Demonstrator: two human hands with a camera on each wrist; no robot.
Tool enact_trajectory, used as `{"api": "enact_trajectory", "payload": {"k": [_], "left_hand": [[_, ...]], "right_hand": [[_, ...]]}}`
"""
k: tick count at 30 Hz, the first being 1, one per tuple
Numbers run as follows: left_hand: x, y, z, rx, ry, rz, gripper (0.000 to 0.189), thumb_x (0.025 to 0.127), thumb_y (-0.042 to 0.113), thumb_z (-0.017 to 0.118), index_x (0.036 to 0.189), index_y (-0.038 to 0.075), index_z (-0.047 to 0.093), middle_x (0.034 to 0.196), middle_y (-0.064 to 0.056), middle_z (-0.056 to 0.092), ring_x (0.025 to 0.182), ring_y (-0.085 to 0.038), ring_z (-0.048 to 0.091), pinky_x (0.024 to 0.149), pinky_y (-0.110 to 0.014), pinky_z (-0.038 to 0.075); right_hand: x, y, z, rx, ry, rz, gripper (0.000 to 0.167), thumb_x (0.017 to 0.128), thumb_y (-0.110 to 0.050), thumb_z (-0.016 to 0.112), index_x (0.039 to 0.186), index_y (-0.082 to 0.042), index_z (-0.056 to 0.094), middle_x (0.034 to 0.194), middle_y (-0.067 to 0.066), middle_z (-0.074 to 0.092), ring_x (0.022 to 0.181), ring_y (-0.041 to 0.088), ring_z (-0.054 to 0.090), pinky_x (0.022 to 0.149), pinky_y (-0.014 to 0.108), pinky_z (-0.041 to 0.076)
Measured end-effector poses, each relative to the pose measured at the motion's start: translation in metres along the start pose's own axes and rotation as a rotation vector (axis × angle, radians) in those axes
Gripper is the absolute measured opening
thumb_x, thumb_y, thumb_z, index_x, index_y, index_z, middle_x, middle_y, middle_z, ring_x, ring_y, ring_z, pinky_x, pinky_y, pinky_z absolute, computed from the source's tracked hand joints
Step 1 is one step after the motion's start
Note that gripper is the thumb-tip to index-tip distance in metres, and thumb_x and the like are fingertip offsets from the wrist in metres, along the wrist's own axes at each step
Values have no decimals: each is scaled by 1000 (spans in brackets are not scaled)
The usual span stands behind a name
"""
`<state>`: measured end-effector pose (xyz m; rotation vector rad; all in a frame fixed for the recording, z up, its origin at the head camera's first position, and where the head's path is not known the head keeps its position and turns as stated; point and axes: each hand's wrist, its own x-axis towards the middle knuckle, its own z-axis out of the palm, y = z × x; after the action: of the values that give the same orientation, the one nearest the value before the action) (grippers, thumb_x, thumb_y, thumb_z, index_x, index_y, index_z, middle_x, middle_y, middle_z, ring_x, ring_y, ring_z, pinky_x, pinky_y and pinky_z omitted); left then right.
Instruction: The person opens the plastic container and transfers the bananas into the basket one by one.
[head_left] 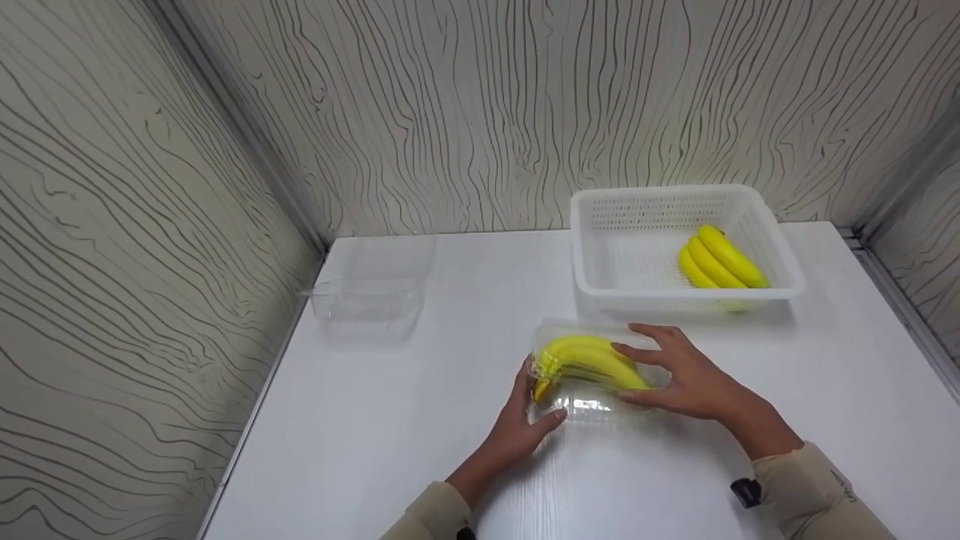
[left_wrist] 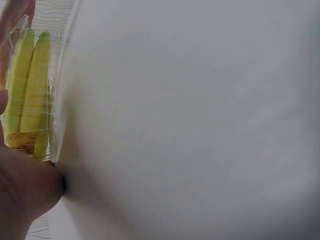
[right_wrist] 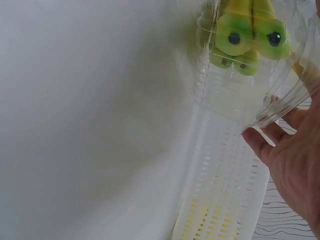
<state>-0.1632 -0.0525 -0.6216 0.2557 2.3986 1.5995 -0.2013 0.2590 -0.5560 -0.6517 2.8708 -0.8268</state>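
A clear plastic clamshell box (head_left: 589, 409) lies on the white table with a bunch of yellow bananas (head_left: 600, 352) inside. My left hand (head_left: 517, 431) holds the box's left end, thumb at the front and fingers at the far side. Spread over its right part, my right hand (head_left: 686, 375) touches the clear lid with thumb and fingertips. In the right wrist view, the fingertips (right_wrist: 255, 140) meet the edge of the lid (right_wrist: 287, 102), and the green-tipped banana ends (right_wrist: 235, 37) show through the plastic. The left wrist view shows the bananas (left_wrist: 32, 85) lengthwise, partly behind the hand.
Behind the box, toward the right, stands a white perforated basket (head_left: 686, 294) holding another bunch of bananas (head_left: 720, 259). A second clear box (head_left: 365, 300) stands with its lid raised at the table's back left. Patterned panels (head_left: 480, 112) border the table (head_left: 420, 450).
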Motion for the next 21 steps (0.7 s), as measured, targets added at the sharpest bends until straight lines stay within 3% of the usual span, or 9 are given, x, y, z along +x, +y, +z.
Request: {"api": "enact_trajectory", "payload": {"k": [7, 21], "left_hand": [[-2, -2, 0, 16, 0, 24, 105, 98, 50, 71, 174, 24, 2, 180, -10, 24, 165, -36, 29, 132, -63, 28], [-2, -3, 3, -11, 29, 18, 108, 96, 49, 74, 174, 24, 3, 178, -14, 26, 164, -40, 30, 130, -67, 28]], "right_hand": [[1, -2, -3, 56, 19, -56, 71, 89, -59, 81, 152, -33, 61, 167, 13, 45, 150, 41, 40, 116, 72, 41], [-6, -15, -9, -13, -3, -4, 80, 92, -68, 71, 161, -35, 48, 175, 11, 37, 161, 46, 32, 120, 78, 34]]}}
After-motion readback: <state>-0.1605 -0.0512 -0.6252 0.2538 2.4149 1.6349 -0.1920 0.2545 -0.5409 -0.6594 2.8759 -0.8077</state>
